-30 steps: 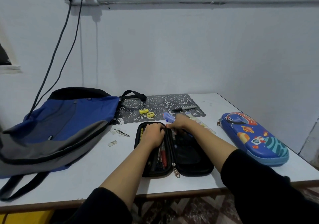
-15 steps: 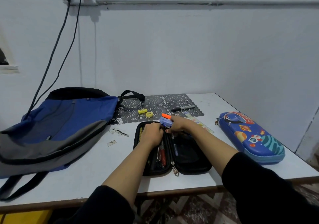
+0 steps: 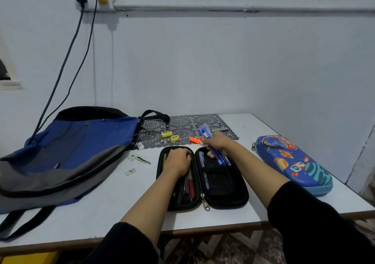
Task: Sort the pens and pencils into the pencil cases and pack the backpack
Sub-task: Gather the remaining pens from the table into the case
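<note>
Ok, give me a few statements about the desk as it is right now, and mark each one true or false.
1. The black pencil case lies open on the table. True.
2. The right hand grips a bundle of blue pens. True.
3. The space-print pencil case is open. False: it lies closed at the right side of the table.
4. The left hand is lifted clear of everything. False: it rests on the left half of the black pencil case.
5. The yellow sharpener lies inside the black pencil case. False: it lies on the patterned mat behind the case.
</note>
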